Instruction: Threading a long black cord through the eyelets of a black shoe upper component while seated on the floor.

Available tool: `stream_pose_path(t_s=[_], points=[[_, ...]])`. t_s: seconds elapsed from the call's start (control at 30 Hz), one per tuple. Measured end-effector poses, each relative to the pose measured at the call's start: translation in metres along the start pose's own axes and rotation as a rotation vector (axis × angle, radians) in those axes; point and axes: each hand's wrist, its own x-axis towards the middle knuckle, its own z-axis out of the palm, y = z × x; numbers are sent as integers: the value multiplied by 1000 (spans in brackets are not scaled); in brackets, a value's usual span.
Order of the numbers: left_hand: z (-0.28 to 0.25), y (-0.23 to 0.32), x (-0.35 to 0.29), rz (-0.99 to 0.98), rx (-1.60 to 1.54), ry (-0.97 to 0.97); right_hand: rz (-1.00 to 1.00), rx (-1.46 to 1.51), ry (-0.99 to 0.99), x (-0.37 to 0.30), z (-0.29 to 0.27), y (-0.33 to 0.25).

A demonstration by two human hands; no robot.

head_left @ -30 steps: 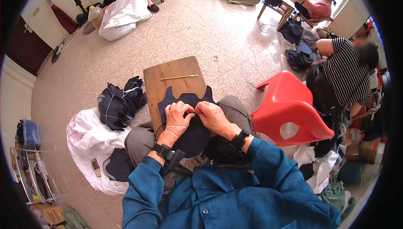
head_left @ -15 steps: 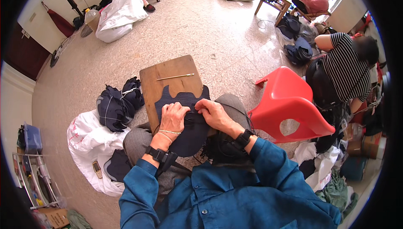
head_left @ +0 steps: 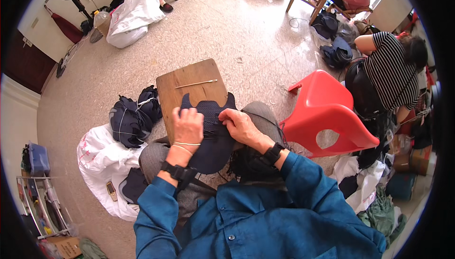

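Note:
A dark navy textured fabric piece (head_left: 211, 152), shaped like a shoe upper with two pointed tips, lies over my lap and the near end of a small wooden stool (head_left: 182, 77). Over its left side is my left hand (head_left: 188, 128), fingers curled in; anything held in them is hidden. Thumb and forefinger of my right hand (head_left: 239, 125) pinch at the piece's right side, and dark strands cross its middle between the hands. A large needle (head_left: 196, 84) rests on the stool beyond the piece.
Left of the stool, tied navy bundles (head_left: 128, 121) sit by a white sack (head_left: 102, 164) with a phone (head_left: 111, 191) on it. A red plastic stool (head_left: 327, 112) stands close on my right. Beyond it, a person in a striped top (head_left: 391, 69) bends over.
My left hand has drawn away to the left from the middle of the navy piece, uncovering more of it. My right hand stays at its right side.

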Motion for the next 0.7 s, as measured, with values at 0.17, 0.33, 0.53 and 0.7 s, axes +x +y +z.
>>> stream_pose_path(t_s=[0.17, 0.33, 0.53, 0.7], points=[[-21, -52, -26, -192, 57, 31, 3, -18, -26, 1, -4, -2], [-29, -59, -38, -217, 3, 53, -18, -6, -15, 1, 1, 0], [-31, -37, -17, -92, -349, 59, -104, -202, -46, 6, 6, -8], [-38, -31, -3, -135, -531, 137, -217, -136, 68, 22, 20, -25]])
